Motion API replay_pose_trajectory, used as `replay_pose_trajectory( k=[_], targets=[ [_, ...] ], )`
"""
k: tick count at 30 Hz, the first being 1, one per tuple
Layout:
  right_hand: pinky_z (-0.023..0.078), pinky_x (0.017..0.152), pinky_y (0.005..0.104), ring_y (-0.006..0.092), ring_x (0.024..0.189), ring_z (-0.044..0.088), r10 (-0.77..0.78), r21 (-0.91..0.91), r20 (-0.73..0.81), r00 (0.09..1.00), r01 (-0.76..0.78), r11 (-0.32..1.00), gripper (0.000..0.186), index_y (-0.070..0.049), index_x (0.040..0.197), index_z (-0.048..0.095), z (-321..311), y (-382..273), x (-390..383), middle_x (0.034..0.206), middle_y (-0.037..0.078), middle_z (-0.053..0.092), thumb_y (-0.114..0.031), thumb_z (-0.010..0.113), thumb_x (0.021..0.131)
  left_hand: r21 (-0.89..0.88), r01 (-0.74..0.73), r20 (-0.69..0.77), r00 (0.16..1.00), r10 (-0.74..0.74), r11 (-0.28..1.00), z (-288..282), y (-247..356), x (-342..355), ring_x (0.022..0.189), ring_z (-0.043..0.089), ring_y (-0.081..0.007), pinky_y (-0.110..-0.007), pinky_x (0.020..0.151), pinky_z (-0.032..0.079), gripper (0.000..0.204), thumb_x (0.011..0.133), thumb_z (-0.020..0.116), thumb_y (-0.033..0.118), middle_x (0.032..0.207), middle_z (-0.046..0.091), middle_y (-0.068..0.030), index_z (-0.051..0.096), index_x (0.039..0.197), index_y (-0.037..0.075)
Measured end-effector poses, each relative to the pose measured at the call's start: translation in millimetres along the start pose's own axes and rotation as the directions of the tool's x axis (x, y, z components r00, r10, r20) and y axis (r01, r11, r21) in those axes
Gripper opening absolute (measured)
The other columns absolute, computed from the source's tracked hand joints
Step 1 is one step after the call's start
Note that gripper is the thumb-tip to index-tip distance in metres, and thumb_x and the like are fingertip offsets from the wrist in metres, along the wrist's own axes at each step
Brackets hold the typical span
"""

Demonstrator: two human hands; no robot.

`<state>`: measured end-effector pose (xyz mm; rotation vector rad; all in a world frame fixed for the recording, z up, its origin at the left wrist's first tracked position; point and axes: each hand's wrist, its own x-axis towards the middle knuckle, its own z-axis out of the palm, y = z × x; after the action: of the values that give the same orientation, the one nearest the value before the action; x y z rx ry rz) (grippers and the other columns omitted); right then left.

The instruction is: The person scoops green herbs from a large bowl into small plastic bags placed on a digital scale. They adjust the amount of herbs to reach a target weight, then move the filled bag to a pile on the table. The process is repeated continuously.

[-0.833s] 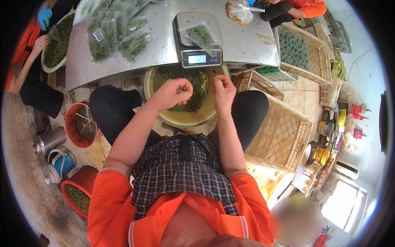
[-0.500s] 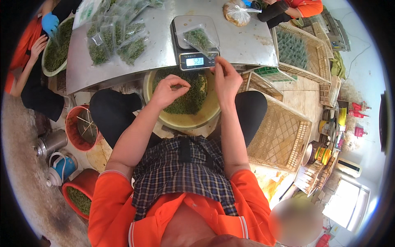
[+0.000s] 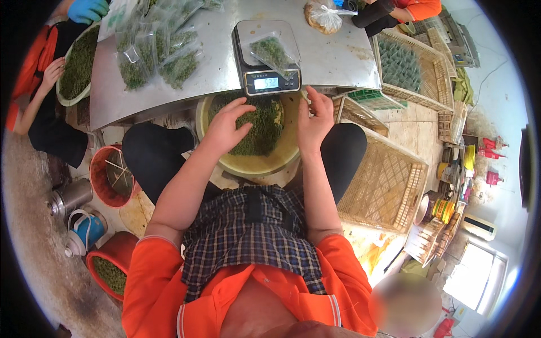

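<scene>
Left hand (image 3: 230,125) over the near-left part of the yellow basin (image 3: 288,143), palm down, fingers loosely spread, thumb apart; nothing seen in its grasp. Right hand (image 3: 315,115) just below and right of the scale's front corner, over the basin's right rim, fingers bent, thumb raised; cannot tell if a pinch of anything sits between the tips. Basin holds small green plant bits (image 3: 256,135), sits under the front edge of the steel table (image 3: 220,65).

Clear plastic bag (image 3: 270,52) of green bits lies slanted on the digital scale (image 3: 291,31), lower corner reaching over the lit display panel. Neither hand clearly touches bag or scale. More filled clear bags (image 3: 135,73) piled on the table left of the scale; knotted clear bag (image 3: 323,18) with tan contents near the far right edge.

Left: co-worker's blue glove (image 3: 87,10) and bare hand (image 3: 53,72) by a tub of greens (image 3: 79,65). Far right: another co-worker's orange sleeve (image 3: 424,9). Plastic crate (image 3: 435,93) with packed bags beyond the table's right side, larger tan crate (image 3: 380,180) nearer. Red buckets (image 3: 99,179) on the floor at left, blue-and-white jug (image 3: 93,228) beside them.
</scene>
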<state>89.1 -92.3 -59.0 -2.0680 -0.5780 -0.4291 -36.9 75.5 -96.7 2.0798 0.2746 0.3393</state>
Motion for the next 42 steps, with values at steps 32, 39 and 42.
replay_pose_trajectory(
  k=[32, 39, 42],
  targets=[
    [0.053, 0.067, 0.0392, 0.0285, 0.077, 0.065, -0.069, -0.133, 0.709, 0.702, 0.228, 0.965, 0.027, -0.008, 0.093, 0.067, -78, -80, -8, 0.081, 0.009, 0.066, -0.018, 0.071, 0.069, -0.173, -0.082, 0.110, 0.989, 0.102, 0.982, 21, 44, -4, 0.108, 0.060, -0.0218, -0.032, 0.091, 0.047, 0.038, 0.073, 0.069, -0.002, 0.115, 0.064, -0.0095, 0.065, 0.111, 0.001],
    [0.050, 0.069, 0.0358, 0.0239, 0.078, 0.062, -0.213, -0.104, 0.182, 0.960, 0.234, 0.967, 0.021, -0.010, 0.084, 0.066, -147, -49, -5, 0.079, 0.003, 0.063, -0.011, 0.073, 0.064, -0.181, -0.195, 0.330, 0.911, 0.246, 0.964, 45, 136, 16, 0.107, 0.060, -0.0217, -0.032, 0.088, 0.049, 0.053, 0.069, 0.075, -0.001, 0.119, 0.062, -0.0109, 0.060, 0.120, 0.003],
    [0.049, 0.070, 0.0357, 0.0241, 0.078, 0.062, -0.111, -0.074, 0.153, 0.982, 0.124, 0.990, 0.017, -0.011, 0.085, 0.068, -196, 3, -8, 0.080, 0.007, 0.063, -0.012, 0.074, 0.069, -0.171, -0.178, 0.353, 0.907, 0.229, 0.969, 57, 154, 31, 0.114, 0.057, -0.0208, -0.031, 0.090, 0.048, 0.067, 0.070, 0.073, 0.000, 0.127, 0.058, -0.0086, 0.050, 0.133, 0.007]
  ],
)
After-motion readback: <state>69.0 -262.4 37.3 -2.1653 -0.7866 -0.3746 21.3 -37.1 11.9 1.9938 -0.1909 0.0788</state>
